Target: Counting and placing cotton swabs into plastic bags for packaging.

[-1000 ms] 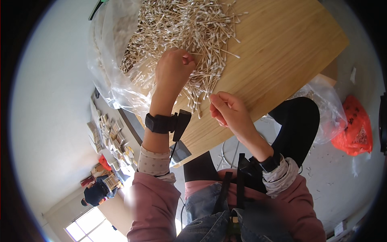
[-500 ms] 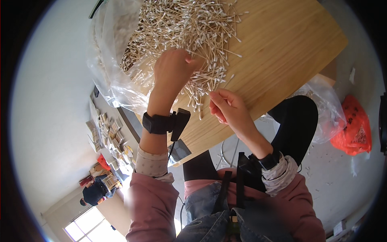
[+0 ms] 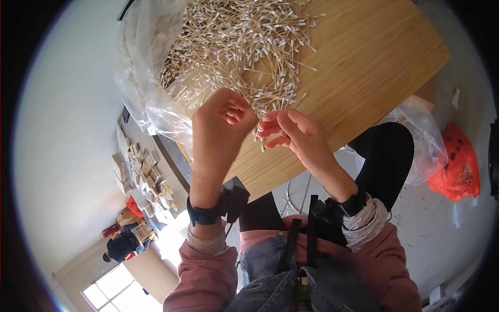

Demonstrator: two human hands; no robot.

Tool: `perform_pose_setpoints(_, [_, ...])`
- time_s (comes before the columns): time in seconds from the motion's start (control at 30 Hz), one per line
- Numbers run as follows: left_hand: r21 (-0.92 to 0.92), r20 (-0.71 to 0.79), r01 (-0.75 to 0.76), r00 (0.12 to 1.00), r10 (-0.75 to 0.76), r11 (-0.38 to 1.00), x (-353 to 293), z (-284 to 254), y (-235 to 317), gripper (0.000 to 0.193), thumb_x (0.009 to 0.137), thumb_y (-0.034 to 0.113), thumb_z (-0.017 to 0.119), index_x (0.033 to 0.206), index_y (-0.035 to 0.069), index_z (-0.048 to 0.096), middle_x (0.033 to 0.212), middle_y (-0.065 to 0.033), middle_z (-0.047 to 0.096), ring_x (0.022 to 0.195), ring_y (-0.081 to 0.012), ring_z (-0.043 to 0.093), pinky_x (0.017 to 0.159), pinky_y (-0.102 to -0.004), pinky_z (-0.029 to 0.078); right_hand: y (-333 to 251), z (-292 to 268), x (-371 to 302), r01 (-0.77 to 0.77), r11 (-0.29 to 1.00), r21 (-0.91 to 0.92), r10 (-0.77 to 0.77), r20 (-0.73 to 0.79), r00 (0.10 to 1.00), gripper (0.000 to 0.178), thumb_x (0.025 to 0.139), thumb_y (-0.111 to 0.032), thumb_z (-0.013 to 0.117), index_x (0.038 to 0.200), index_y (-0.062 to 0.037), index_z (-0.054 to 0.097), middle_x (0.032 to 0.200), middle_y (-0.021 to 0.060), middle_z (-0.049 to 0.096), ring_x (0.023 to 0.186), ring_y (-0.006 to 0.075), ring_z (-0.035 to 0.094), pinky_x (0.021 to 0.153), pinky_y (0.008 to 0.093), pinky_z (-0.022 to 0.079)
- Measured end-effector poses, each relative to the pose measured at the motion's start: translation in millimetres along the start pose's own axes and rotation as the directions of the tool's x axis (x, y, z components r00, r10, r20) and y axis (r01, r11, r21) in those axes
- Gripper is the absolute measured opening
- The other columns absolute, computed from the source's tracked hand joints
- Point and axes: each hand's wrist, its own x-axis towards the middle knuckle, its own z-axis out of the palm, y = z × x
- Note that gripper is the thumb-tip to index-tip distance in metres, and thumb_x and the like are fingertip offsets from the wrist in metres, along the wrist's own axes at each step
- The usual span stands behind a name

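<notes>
A big loose heap of cotton swabs point(image 3: 244, 31), thin wooden sticks with white tips, covers the far left of the wooden table point(image 3: 364, 57). My left hand point(image 3: 221, 130) is in front of the heap with its fingers curled in and thumb and forefinger close together. What it pinches, if anything, is hidden. Close by on the right is my right hand point(image 3: 301, 138), its fingers half bent and apart, their tips almost meeting the left hand. Nothing shows clearly in it. A few swabs lie under the fingertips of both hands.
A clear plastic bag point(image 3: 148, 99) lies along the heap's left side. Stacks of small packs point(image 3: 145, 171) lie beyond the table at left. A red bag point(image 3: 454, 164) and another clear bag point(image 3: 416, 135) are at right. Farther off at lower left is another person point(image 3: 122, 244).
My left hand has drawn back from the swab heap toward me and now meets my right hand. The right hand's fingers have spread from a looser curl.
</notes>
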Motion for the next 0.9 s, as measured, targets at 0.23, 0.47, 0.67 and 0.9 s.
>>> perform_pose_setpoints(0.23, [0.029,-0.055,-0.068,0.996,0.07,0.997,-78,62,0,0.012,0.084,0.006,0.078,0.093,0.002,0.07,0.092,-0.0081,0.067,0.072,-0.0189,0.065,0.062,-0.0306,0.052,4,-8,-9,-0.146,0.977,0.157,0.156,-0.058,0.986,0.04,0.11,-0.036,0.048,0.107,-0.0019,0.067,0.088,0.0034,0.066,0.083,0.0114,0.064,0.067,0.0288,0.05])
perform_pose_setpoints(0.47, [0.124,-0.233,0.049,0.972,-0.019,0.991,-68,36,-43,0.019,0.086,0.005,0.077,0.101,0.001,0.066,0.091,-0.007,0.06,0.069,-0.0166,0.058,0.063,-0.0298,0.048,-14,-27,-5,-0.064,0.985,-0.159,0.055,-0.061,0.997,0.034,0.111,-0.03,0.046,0.107,-0.0032,0.068,0.072,-0.0056,0.047,0.058,0.002,0.036,0.052,0.0208,0.033])
perform_pose_setpoints(0.67, [0.126,-0.247,0.108,0.966,-0.074,0.986,-37,41,-54,0.021,0.089,0.01,0.076,0.105,0.001,0.066,0.085,-0.0051,0.066,0.072,-0.0127,0.06,0.066,-0.0278,0.049,-23,-30,-1,-0.139,0.841,-0.524,0.159,-0.006,0.987,0.033,0.111,-0.026,0.046,0.112,-0.0006,0.067,0.072,-0.0036,0.048,0.059,0.0047,0.041,0.053,0.0228,0.036])
perform_pose_setpoints(0.9, [0.149,-0.235,0.07,0.971,-0.033,0.986,-4,27,-71,0.02,0.088,0.008,0.074,0.103,-0.001,0.064,0.087,-0.012,0.072,0.078,-0.0234,0.071,0.069,-0.0338,0.054,-22,-21,13,-0.086,0.842,-0.533,0.083,-0.029,0.996,0.031,0.111,-0.021,0.044,0.129,-0.002,0.06,0.072,-0.0012,0.049,0.059,0.0054,0.041,0.052,0.0229,0.037])
